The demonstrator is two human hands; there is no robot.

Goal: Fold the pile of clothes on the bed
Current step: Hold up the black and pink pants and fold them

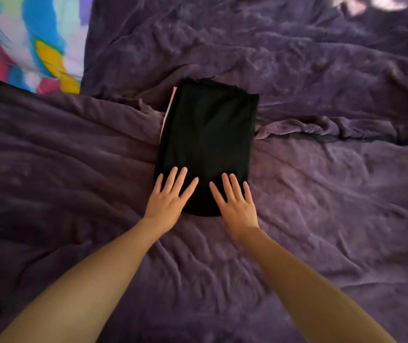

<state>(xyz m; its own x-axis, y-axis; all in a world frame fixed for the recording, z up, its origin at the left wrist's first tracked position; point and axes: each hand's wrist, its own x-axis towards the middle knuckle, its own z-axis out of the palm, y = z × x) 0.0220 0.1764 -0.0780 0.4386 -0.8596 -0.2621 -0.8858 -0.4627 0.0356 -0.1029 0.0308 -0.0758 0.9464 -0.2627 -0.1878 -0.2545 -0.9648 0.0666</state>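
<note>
Left hand point(167, 196) and right hand point(235, 201) lay flat, fingers spread, on the near end of the black folded fabric garment point(207, 144). That one looked finished, with no further pile in sight.

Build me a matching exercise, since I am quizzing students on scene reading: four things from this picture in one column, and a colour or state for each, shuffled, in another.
Column one:
1. folded garment
2. bed cover
3. cloth at far left
4. left hand

Column two:
A. purple and wrinkled
B. flat, fingers spread on the garment
C. black
D. brightly multicoloured

Pairs: 1-C, 2-A, 3-D, 4-B.
</note>
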